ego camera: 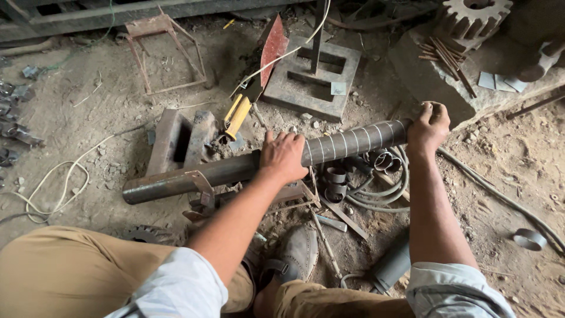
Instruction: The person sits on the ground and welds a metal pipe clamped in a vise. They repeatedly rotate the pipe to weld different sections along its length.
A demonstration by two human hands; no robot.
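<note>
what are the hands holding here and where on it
Both hands hold the long steel pipe. The left hand grips it around the middle, beside the white-marked section; the right hand closes over its right end.

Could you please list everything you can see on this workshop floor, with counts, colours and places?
steel pipe: one, dark grey with chalk-white bands on its right part, lying across the middle
short pipe rings: several, grey, on the ground under the pipe
large gear: one, pale grey, top right on a block
welding rods: a bundle, rusty brown, beside the gear
yellow-handled tool: one, above the pipe
square steel base: one, grey, top centre
small frame: one, rusty, top left
white cable: one, left on the dirt
left hand: on the pipe's middle
right hand: at the pipe's right end
</note>
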